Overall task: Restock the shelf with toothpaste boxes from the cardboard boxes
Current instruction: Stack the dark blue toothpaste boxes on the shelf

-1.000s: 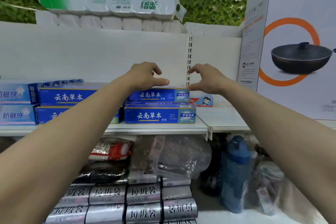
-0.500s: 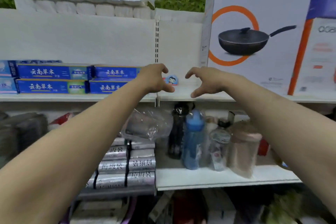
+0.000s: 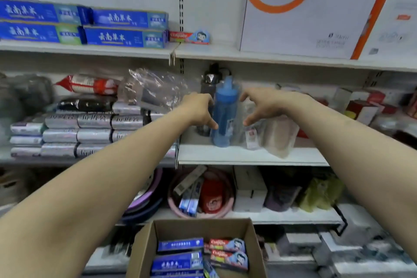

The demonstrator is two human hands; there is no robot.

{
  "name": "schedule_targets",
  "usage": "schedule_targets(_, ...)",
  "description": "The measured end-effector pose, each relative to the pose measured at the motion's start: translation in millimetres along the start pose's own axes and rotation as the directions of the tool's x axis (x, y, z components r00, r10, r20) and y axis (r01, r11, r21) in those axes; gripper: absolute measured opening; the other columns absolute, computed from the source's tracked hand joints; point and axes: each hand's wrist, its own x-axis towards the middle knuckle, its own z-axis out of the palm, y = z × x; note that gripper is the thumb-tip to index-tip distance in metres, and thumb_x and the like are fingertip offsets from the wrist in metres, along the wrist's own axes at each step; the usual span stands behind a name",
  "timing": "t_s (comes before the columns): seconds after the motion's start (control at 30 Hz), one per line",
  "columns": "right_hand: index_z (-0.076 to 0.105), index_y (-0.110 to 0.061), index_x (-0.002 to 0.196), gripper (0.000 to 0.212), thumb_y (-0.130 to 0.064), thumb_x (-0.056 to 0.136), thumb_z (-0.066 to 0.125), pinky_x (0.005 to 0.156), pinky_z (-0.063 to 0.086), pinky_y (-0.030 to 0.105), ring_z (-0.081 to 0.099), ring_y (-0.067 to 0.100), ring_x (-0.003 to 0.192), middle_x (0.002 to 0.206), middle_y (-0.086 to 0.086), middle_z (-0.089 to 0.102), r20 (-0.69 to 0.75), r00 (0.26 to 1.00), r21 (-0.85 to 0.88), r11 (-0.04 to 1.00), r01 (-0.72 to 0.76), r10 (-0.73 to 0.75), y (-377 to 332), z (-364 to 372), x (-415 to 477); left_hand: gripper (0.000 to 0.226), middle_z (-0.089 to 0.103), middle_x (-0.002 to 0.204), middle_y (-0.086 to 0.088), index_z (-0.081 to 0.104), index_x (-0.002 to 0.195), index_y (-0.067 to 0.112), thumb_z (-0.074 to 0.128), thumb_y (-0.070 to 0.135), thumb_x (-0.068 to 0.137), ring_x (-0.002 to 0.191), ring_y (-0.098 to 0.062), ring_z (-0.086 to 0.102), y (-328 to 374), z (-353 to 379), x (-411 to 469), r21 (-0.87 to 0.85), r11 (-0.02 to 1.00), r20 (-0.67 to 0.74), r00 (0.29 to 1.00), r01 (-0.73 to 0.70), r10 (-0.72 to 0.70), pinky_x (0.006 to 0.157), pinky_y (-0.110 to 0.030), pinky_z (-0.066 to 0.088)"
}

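The left hand [image 3: 198, 108] and right hand [image 3: 264, 104] hover empty, fingers loosely curled; bare shelf [image 3: 223, 51] lies between the Colgate box [image 3: 187, 36] and pan carton [image 3: 304, 29].

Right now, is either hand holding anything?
Left hand: open, fingers loosely curled, holding nothing.
Right hand: open, fingers loosely curled, holding nothing.

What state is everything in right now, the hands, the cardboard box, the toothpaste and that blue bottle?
left hand, empty, fingers loosely curled.
right hand, empty, fingers loosely curled.
cardboard box, open on top, partly full.
blue toothpaste boxes on the shelf, lying flat, stacked two high.
red toothpaste box, lying flat beside that stack.
blue bottle, upright, capped.
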Motion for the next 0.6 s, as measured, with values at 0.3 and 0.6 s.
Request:
schedule_targets(0.3,0.045,-0.025,0.137,0.078,-0.046,0.073,0.084,0.104,0.042,0.037,0.051,0.027,0.126,0.143,0.006,0.048,0.289,0.957,0.121,0.992,-0.039,0.002,17.0,139.1,19.5,0.078,0.055,0.136,-0.009,0.052,0.134,0.016,0.085,0.041,0.069,0.123,-0.028,0.051,-45.1,139.2,-19.8,-0.087,0.985,0.324,0.939,0.149,-0.114,0.099,-0.031,0.043)
schedule_targets(0.6,0.049,-0.017,0.136,0.071,-0.037,0.078,0.083,0.097,0.043,0.029,0.053,0.025,0.121,0.137,0.005,0.053,0.609,0.793,0.259,0.941,-0.216,0.014,15.5,352.6,8.0,0.076,0.052,0.142,-0.006,0.051,0.136,0.015,0.081,0.044,0.073,0.128,-0.025,0.050,-135.4,332.8,-85.4,-0.007,0.923,0.724,0.639,0.384,-0.260,0.102,-0.029,0.039)
